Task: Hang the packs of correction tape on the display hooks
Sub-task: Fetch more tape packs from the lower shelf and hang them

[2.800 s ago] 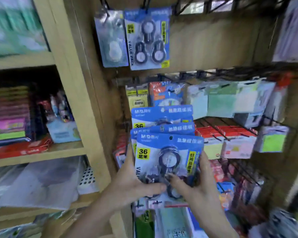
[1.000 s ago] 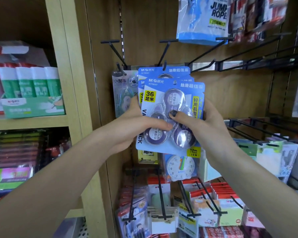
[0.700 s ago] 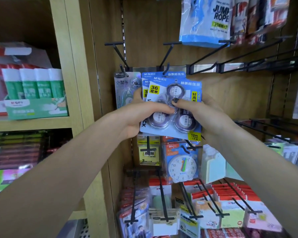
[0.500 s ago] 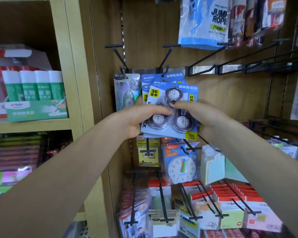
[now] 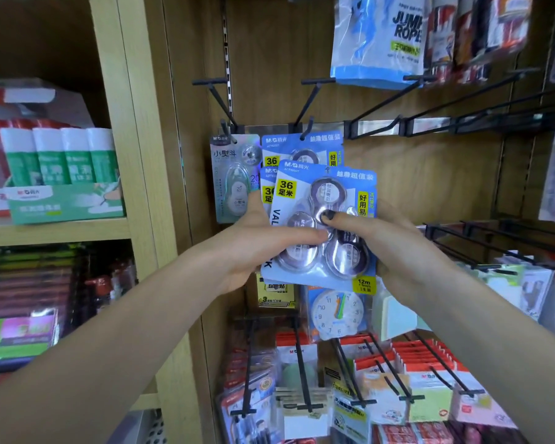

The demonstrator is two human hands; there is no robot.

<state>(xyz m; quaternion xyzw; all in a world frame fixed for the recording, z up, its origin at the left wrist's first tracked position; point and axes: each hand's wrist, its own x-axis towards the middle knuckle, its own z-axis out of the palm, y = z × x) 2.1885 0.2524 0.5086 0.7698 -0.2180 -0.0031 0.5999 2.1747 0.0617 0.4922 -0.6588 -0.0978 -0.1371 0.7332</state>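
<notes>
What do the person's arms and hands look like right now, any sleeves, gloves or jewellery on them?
Both forearms are bare up to the frame edge: no sleeves, gloves, watch or bracelets show. The left hand has no rings that I can see. The right hand wears dark, near-black polish on the thumbnail; its other nails are hidden. No tattoos or other markings are visible.

Up and to the right of the hands we saw a jump rope bag hanging. Just below them hung a toy clock pack, with red-topped sticky note packs lower still. Far to their left, green glue sticks stood in a box on a wooden shelf.
</notes>
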